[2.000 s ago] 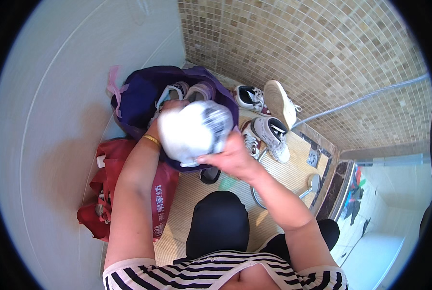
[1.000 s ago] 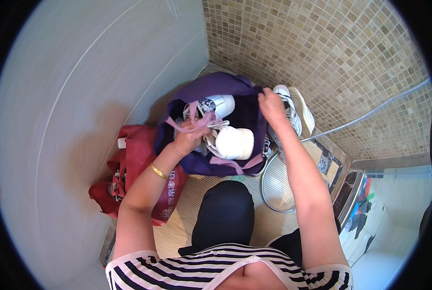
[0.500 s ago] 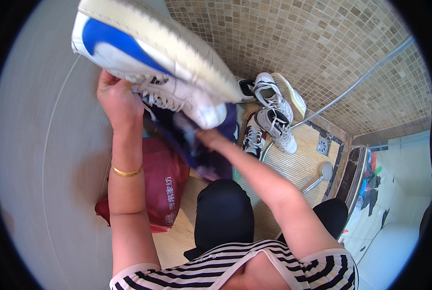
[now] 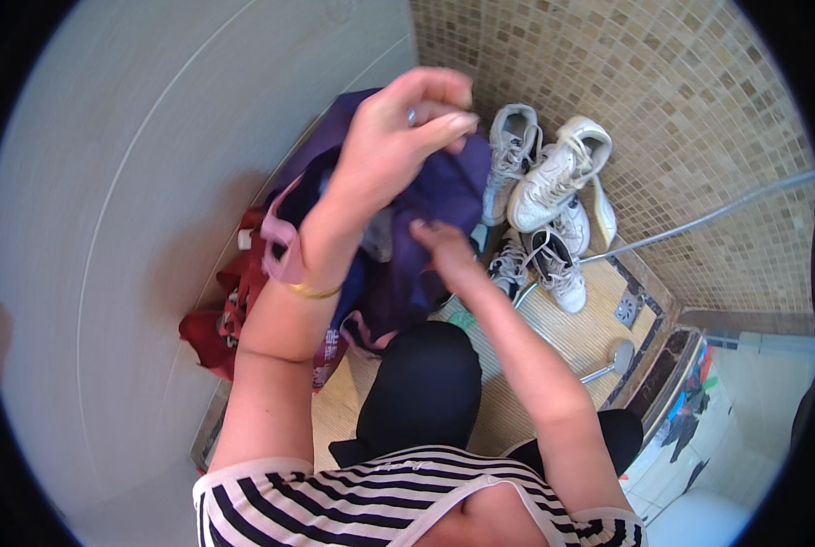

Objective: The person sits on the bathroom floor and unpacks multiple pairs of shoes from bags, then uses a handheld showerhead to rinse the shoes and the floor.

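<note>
My left hand [image 4: 398, 137] is raised above a purple bag [image 4: 444, 191], its fingers loosely bent, thumb apart, and nothing in it. A pink strap [image 4: 281, 239] of the bag loops over my left forearm. At the bag's right side, my right hand [image 4: 442, 242] pinches its edge. The bag's mouth gapes between my arms; a greyish, see-through thing [image 4: 377, 239] shows inside, its kind unclear. Right beside the bag, a white sneaker [image 4: 553, 187] lies on a heap of shoes, next to another white high sneaker [image 4: 512, 150].
More lace-up sneakers [image 4: 558, 269] stand under the heap, by the mosaic wall [image 4: 663, 100]. A dark red bag [image 4: 211, 337] slumps against the grey wall [image 4: 134, 182] at left. A shower head [image 4: 621, 356], its hose [image 4: 717, 205] and a floor drain [image 4: 628, 310] are at right.
The white sneaker with a blue mark has left my left hand, and a white sneaker now tops the heap. My left hand moved right, over the purple bag, which is spread wider.
</note>
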The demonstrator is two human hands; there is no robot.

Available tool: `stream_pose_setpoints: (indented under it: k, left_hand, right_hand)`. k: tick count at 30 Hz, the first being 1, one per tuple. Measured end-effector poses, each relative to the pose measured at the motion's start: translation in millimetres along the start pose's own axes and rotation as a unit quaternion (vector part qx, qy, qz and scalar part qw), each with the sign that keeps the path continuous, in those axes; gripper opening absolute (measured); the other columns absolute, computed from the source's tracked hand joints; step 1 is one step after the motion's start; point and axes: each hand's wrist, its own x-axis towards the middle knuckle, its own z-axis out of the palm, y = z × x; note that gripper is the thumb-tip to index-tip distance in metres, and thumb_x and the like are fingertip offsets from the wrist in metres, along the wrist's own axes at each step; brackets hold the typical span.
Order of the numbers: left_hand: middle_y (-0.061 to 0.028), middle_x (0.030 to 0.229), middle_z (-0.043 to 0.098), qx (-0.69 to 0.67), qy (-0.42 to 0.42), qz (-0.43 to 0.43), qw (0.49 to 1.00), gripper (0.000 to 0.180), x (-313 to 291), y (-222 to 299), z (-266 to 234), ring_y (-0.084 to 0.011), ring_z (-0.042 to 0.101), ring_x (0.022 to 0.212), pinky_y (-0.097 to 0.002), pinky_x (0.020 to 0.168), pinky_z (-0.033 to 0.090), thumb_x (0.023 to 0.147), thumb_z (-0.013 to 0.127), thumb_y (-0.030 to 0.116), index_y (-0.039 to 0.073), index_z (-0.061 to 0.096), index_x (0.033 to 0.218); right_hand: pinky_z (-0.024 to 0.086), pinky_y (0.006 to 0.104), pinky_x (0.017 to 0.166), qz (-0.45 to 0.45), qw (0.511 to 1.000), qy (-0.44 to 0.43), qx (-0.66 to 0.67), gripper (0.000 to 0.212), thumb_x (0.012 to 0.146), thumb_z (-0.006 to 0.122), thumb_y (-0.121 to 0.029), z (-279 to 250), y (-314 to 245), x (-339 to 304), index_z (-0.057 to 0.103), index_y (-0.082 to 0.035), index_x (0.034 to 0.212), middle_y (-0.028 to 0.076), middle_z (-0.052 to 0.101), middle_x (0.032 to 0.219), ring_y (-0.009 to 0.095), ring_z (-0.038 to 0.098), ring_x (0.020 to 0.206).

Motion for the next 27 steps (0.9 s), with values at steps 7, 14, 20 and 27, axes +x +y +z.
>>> stream_pose_setpoints:
  k: [7, 14, 20, 27]
  left_hand:
    - [-0.0268, 0.136, 0.061, 0.451, -0.277, -0.242, 0.813, 0.044, -71.6, -134.7, -111.8, -0.0358, 0.066, 0.119, -0.0464, 0.101, 0.054, 0.094, 0.075, 0.024, 0.005, 0.066, 0.132]
    - [-0.0216, 0.17, 0.014, 0.653, -0.154, -0.277, 0.688, 0.085, -80.2, -289.6, -94.4, -0.0532, 0.021, 0.152, -0.0649, 0.11, 0.045, 0.075, 0.088, 0.032, 0.025, 0.053, 0.153]
    - [-0.0205, 0.122, 0.067, 0.621, -0.061, -0.195, 0.757, 0.034, -91.9, -300.5, -149.2, -0.0346, 0.067, 0.111, -0.047, 0.094, 0.057, 0.084, 0.071, 0.011, 0.011, 0.073, 0.118]
    - [0.0015, 0.088, 0.067, 0.172, -0.027, -0.204, 0.963, 0.017, -152.1, -62.2, -123.2, -0.0086, 0.062, 0.083, -0.0283, 0.074, 0.051, 0.085, 0.077, 0.008, 0.0, 0.071, 0.098]
  right_hand:
    - [0.048, 0.0412, 0.07, -0.121, 0.981, 0.068, -0.133, 0.033, 0.103, 0.059, -0.026, -22.9, -9.1, 20.5, 0.067, 0.006, 0.101, 0.014, 0.067, 0.078, 0.025, 0.062, 0.072]
    - [0.049, 0.0379, 0.076, -0.2, 0.958, 0.094, -0.185, 0.035, 0.103, 0.06, -0.028, -28.0, -31.4, -26.4, 0.065, 0.006, 0.102, 0.016, 0.063, 0.078, 0.022, 0.057, 0.073]
    - [0.045, 0.028, 0.072, -0.134, 0.973, 0.134, -0.13, 0.032, 0.103, 0.063, -0.025, -66.3, -23.9, -26.4, 0.07, 0.005, 0.112, -0.001, 0.063, 0.082, 0.009, 0.052, 0.077]
    - [0.044, 0.0336, 0.106, -0.114, 0.978, 0.153, -0.088, 0.061, 0.103, 0.063, -0.038, -66.4, -64.3, 4.3, 0.059, 0.014, 0.136, 0.019, 0.07, 0.125, 0.025, 0.062, 0.117]
